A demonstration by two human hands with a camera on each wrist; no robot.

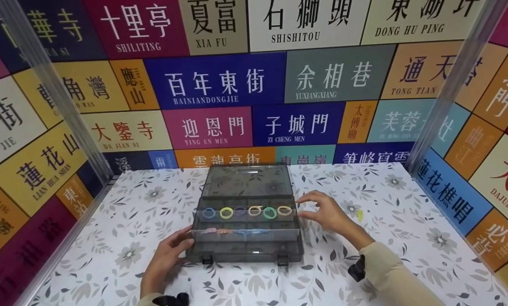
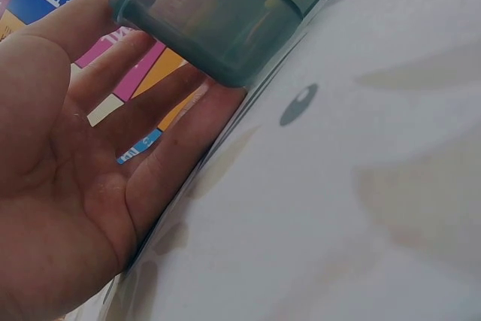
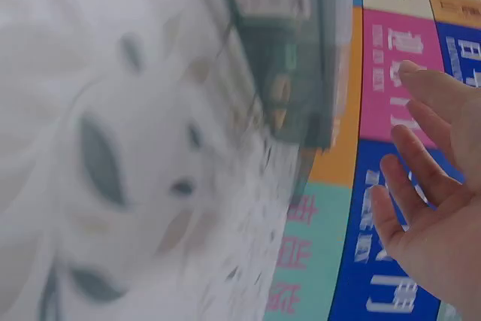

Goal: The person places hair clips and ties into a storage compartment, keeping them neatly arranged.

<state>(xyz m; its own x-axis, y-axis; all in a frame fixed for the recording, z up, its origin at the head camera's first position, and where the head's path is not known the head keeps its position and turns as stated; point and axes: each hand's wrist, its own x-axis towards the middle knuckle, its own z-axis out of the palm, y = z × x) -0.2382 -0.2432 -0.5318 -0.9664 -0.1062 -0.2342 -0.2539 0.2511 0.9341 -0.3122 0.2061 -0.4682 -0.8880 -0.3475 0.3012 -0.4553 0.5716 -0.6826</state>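
A dark see-through plastic box (image 1: 243, 247) stands on the table with its lid (image 1: 249, 182) raised at the back. Across it sits a clear compartment tray (image 1: 279, 235). Several coloured rings (image 1: 254, 210), possibly hair ties, form a row there, with small pink, orange and blue pieces (image 1: 224, 231) lower down. My left hand (image 1: 167, 250) touches the box's left side, thumb on its upper edge and fingers extended low at the corner in the left wrist view. By the right side, my right hand (image 1: 328, 212) has thumb and forefinger apart; in the right wrist view nothing is between its fingers.
A small yellow-green piece (image 1: 359, 215) lies on the table to the right of my right hand. The table has a white flower-patterned cover (image 1: 131, 255). Printed sign panels (image 1: 211, 83) stand behind and on both sides, with clear upright posts at the back corners.
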